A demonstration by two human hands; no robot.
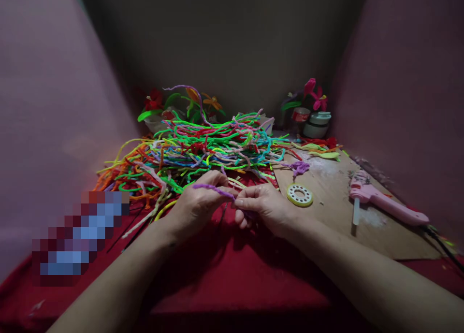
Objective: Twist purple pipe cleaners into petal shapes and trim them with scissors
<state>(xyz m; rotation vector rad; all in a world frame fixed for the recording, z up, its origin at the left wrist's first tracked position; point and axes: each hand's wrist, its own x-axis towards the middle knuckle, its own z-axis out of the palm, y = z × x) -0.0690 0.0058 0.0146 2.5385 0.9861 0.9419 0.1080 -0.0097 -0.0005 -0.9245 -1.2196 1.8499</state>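
Right hand (270, 205): thumb and forefinger pinching a purple pipe cleaner (214, 189) above the table (232, 289), inward from its near edge. Left hand (199, 197): fingers curled beside the same stem; whether they grip it cannot be told. Beyond, a multicoloured pile (217, 138) reaches toward the far edge. Toward the right edge, cardboard (326, 226) bears a pink glue gun (384, 201).

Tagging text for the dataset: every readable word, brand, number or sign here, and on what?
None can be read.
Red-labelled container: pale marks, too small and blurred.
Pixelated patch at left: anything written there is obscured.
Pink glue gun, yellow-rimmed roll, lidded jar: no legible text shows.
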